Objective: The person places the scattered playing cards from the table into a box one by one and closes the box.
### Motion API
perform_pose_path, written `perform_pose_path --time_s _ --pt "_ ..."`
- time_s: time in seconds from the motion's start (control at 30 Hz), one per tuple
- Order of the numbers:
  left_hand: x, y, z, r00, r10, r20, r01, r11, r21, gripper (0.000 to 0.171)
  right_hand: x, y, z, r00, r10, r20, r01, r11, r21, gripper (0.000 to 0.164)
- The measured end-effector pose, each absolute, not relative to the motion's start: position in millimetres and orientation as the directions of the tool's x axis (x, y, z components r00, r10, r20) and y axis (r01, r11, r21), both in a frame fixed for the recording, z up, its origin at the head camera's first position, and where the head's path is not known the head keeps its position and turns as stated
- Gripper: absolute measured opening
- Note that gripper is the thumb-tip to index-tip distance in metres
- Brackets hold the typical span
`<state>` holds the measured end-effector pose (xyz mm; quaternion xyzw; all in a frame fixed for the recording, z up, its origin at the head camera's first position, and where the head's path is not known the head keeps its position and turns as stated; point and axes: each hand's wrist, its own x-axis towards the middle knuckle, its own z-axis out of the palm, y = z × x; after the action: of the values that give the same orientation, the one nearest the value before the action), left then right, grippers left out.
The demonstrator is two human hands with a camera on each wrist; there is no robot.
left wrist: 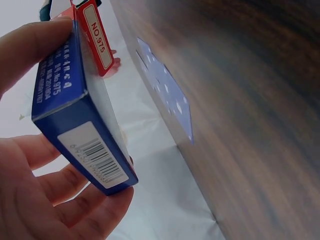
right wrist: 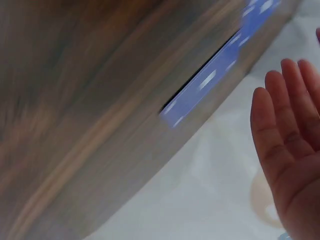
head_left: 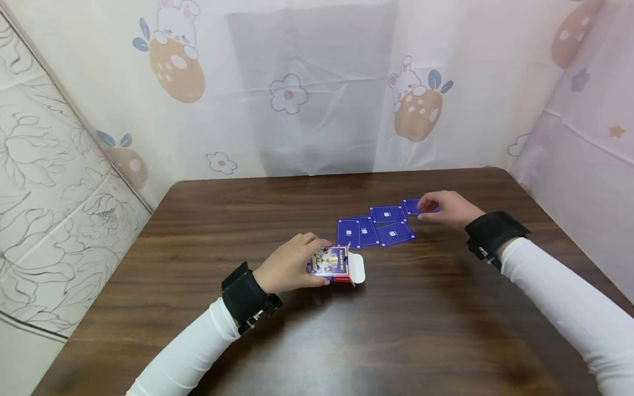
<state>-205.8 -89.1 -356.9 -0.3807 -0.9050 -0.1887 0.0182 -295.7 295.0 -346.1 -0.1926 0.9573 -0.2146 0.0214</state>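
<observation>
In the head view my left hand holds a small card box just above or on the table, thumb on one side and fingers on the other. The box's white flap sticks out open at its right end. The left wrist view shows the blue end of the box with a barcode. My right hand is over the rightmost blue card, partly covering it. In the right wrist view its fingers are extended and apart from the blue card.
Several blue-backed cards lie on the brown wooden table, among them an upright one, a slanted one and a sideways one. A patterned curtain hangs behind the far edge.
</observation>
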Motion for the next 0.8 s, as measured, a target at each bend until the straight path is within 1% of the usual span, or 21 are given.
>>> perform_pose_path --time_s 0.13,0.3,0.37,0.47,0.63,0.8 --pt "-207.0 -86.6 -353.3 -0.718 0.675 0.171 0.689 0.652 0.316 0.069 -311.3 312.0 -352.1 -0.926 -0.378 0.012 -0.359 0.868 -0.344 0.031" --pt "-204.9 -85.8 -354.0 -0.733 0.666 0.136 0.668 0.667 0.331 0.069 -327.4 332.9 -365.6 -0.924 -0.381 0.025 -0.373 0.887 -0.272 0.033" --pt "-204.1 -86.0 -356.1 -0.735 0.666 0.127 0.663 0.669 0.335 0.069 -332.2 341.0 -371.8 -0.928 -0.370 0.029 -0.364 0.892 -0.267 0.035" --pt "-203.3 -86.7 -358.6 -0.739 0.663 0.122 0.659 0.673 0.335 0.069 -338.8 351.8 -379.7 -0.926 -0.376 0.022 -0.369 0.895 -0.249 0.042" --pt "-203.9 -87.6 -360.9 -0.736 0.667 0.116 0.663 0.675 0.325 0.070 -346.9 358.0 -382.6 -0.932 -0.361 -0.040 -0.339 0.905 -0.258 0.056" --pt "-204.8 -88.0 -360.1 -0.732 0.671 0.117 0.670 0.676 0.308 0.070 -354.1 358.5 -379.8 -0.931 -0.353 -0.094 -0.315 0.906 -0.281 0.061"
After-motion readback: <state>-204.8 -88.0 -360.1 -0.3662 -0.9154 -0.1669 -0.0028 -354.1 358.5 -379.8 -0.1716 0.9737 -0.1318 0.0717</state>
